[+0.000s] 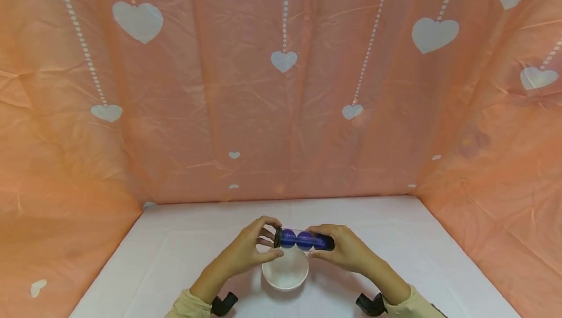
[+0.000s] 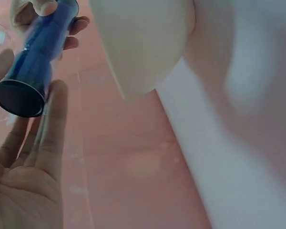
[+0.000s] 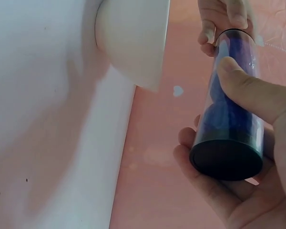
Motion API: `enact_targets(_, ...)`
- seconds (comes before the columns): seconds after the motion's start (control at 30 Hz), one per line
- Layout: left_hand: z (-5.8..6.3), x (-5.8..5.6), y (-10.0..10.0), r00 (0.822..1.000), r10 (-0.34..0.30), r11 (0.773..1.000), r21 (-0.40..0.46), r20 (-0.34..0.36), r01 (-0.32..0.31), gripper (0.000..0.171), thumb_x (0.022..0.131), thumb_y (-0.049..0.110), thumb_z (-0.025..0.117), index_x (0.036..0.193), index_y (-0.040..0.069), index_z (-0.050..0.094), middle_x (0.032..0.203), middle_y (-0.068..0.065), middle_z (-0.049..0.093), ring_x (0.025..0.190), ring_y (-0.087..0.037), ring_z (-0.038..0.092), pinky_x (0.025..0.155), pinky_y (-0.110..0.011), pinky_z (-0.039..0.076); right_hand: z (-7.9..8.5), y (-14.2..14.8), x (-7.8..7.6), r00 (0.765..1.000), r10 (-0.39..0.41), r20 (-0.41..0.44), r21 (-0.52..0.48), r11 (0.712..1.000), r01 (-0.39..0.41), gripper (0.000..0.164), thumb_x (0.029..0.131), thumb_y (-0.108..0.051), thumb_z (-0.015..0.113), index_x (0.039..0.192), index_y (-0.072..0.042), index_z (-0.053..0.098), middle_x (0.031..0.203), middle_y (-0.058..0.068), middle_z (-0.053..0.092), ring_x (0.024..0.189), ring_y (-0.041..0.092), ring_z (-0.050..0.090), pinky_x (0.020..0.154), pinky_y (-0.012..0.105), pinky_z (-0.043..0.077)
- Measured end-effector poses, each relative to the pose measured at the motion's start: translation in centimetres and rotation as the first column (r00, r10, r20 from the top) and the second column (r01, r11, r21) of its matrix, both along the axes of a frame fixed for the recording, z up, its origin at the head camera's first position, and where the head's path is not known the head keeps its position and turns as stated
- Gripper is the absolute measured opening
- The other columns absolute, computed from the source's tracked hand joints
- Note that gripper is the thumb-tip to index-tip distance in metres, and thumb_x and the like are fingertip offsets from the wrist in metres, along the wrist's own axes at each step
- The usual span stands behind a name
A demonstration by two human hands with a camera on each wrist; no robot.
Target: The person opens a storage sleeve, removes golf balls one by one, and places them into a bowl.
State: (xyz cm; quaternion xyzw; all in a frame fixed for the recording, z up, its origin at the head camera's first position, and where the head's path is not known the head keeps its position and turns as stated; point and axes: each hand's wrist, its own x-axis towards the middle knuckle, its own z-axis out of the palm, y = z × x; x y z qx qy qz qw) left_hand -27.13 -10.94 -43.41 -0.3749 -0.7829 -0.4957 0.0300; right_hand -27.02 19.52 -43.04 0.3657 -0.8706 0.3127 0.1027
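Note:
A clear tube (image 1: 296, 240) with black end caps holds dark blue balls and lies sideways above a white bowl (image 1: 286, 270). My right hand (image 1: 344, 248) grips the tube's right part, its thumb (image 3: 245, 88) along the side and its fingers beneath in the right wrist view. At the other end, my left hand (image 1: 249, 246) has its thumb and fingers around the left cap (image 1: 277, 237). In the left wrist view, long fingers (image 2: 52, 129) of this hand reach along the tube beside a black cap (image 2: 20, 98).
The bowl stands on a white-covered table (image 1: 197, 230), just below the tube. Orange sheeting (image 1: 281, 128) with white hearts closes in the back and sides. A black strap piece (image 1: 225, 303) shows at the left wrist and another (image 1: 371, 304) at the right.

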Motion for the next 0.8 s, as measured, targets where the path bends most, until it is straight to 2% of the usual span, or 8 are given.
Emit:
enact_targets(0.2,-0.15,-0.29,-0.13,1.0,0.027,0.999,0.031,0.009,-0.027,0.057,0.085,0.011,0.093,0.127,0.008,0.055,0.122,-0.007,0.062,0.094,-0.012,0.073,0.083,-0.03,0.065,0.0,-0.17,0.07,0.999,0.025,0.021,-0.023,0.999,-0.024,0.047,0.092,-0.036,0.087,0.131,-0.012,0.075,0.12,0.004,0.078,0.099,0.007,0.07,0.086,0.03,0.062)
enact_targets(0.57,-0.42,-0.67,-0.62,0.999,-0.041,0.999,-0.009,-0.016,0.04,0.05,0.088,0.02,0.092,0.117,0.013,0.052,0.109,-0.003,0.06,0.098,-0.014,0.068,0.086,-0.031,0.063,-0.34,-0.38,0.22,0.996,0.075,0.039,-0.039,0.997,-0.073,0.044,0.093,-0.033,0.088,0.13,-0.014,0.075,0.116,0.0,0.079,0.097,0.004,0.069,0.086,0.029,0.061)
enact_targets(0.8,-0.39,-0.6,-0.98,0.994,-0.09,0.995,-0.038,0.061,0.093,0.052,0.092,0.02,0.089,0.119,0.014,0.045,0.107,-0.003,0.056,0.096,-0.012,0.067,0.085,-0.032,0.063,-0.45,-0.62,0.34,0.996,0.079,0.035,-0.028,0.997,-0.078,0.049,0.091,-0.036,0.088,0.132,-0.013,0.075,0.12,0.001,0.079,0.104,0.006,0.07,0.092,0.032,0.062)
